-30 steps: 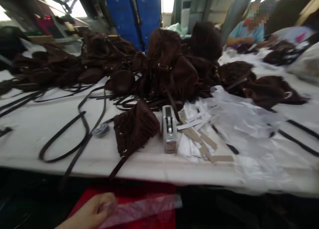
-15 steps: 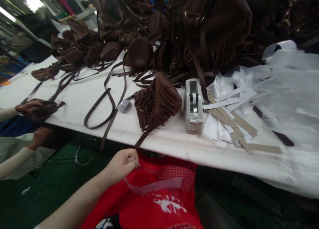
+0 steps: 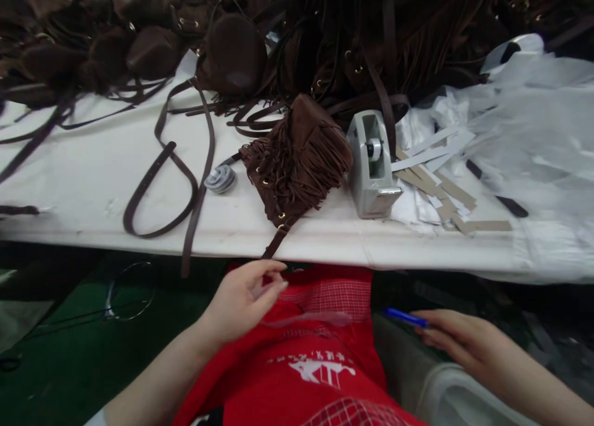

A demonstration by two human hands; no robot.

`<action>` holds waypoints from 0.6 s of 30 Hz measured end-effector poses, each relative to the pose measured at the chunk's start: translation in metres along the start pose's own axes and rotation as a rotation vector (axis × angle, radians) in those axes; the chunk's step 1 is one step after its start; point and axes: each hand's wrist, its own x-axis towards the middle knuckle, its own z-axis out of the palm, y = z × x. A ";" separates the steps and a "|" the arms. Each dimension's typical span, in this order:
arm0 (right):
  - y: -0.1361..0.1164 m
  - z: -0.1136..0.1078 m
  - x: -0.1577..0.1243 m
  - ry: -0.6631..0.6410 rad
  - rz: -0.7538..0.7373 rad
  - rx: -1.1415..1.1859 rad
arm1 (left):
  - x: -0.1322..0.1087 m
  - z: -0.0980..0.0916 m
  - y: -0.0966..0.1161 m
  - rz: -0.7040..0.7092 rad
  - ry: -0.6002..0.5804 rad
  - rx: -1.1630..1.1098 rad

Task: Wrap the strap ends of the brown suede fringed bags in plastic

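Observation:
My left hand (image 3: 241,299) hovers below the table edge over my red apron (image 3: 325,364), fingers loosely curled around a thin clear plastic strip (image 3: 310,318) that stretches to the right. My right hand (image 3: 452,342) is low at the right and holds a blue pen (image 3: 404,316). Just above my left hand a small brown fringed bag (image 3: 299,160) lies at the edge of the white table (image 3: 325,240), its strap hanging over the edge.
A grey tape dispenser (image 3: 374,166) stands right of the fringed bag. Cardboard and paper strips (image 3: 440,185) and clear plastic bags (image 3: 533,123) lie right. Brown straps (image 3: 162,172), a small grey roll (image 3: 220,178) and a heap of brown bags (image 3: 278,36) fill the back.
The view has tilted down and closer. My left hand rose toward the table edge and its fingers loosened on the strip. My right hand with the blue pen has come into view.

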 end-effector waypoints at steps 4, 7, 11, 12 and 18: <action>-0.085 0.061 0.049 -0.284 -0.152 0.144 | -0.018 0.018 0.001 0.140 -0.382 -0.036; -0.129 0.083 0.073 -0.248 -0.227 0.153 | -0.026 0.020 -0.011 0.168 -0.536 -0.028; -0.154 0.108 0.091 -0.156 -0.163 0.337 | -0.035 0.010 -0.036 0.118 -0.521 -0.146; -0.156 0.118 0.094 -0.130 -0.117 0.458 | -0.037 0.008 -0.042 0.097 -0.494 -0.199; -0.169 0.170 0.115 -0.088 0.072 1.156 | -0.042 0.004 -0.065 0.116 -0.369 -0.369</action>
